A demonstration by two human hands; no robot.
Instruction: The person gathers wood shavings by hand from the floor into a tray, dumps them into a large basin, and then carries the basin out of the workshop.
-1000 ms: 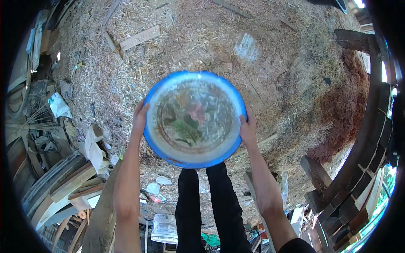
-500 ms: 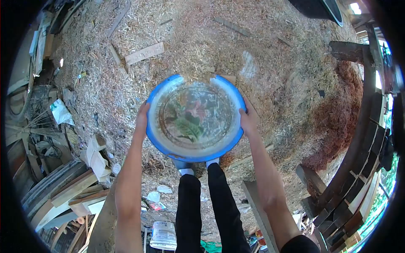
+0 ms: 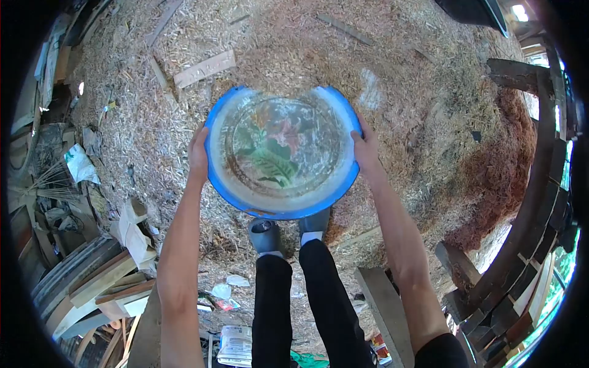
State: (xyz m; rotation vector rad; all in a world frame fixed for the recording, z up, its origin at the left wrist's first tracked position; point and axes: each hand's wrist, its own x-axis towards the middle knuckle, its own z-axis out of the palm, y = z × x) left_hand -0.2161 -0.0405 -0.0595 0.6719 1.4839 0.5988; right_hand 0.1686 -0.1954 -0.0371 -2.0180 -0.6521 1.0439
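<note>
Held out in front of me above the ground is a wide round basin (image 3: 264,135) with a blue rim and a worn inside that bears a pink flower and green leaves. A section of its far rim is broken away. My left hand (image 3: 198,153) grips the rim on the left side, and my right hand (image 3: 367,150) grips it on the right, thumb over the edge. The fingers under the basin are mostly hidden. Apart from some dust and scratches, nothing can be made out inside it.
Wood shavings (image 3: 423,122) cover the ground, with a short plank (image 3: 204,69) lying beyond the basin. Stacked boards (image 3: 92,285) stand at left. Near my right forearm is a thick beam (image 3: 385,306). A dark container (image 3: 472,13) shows at the top right.
The basin has come up and nearer, looking larger, with both hands still on its rim. More of my shoes now shows below it.
</note>
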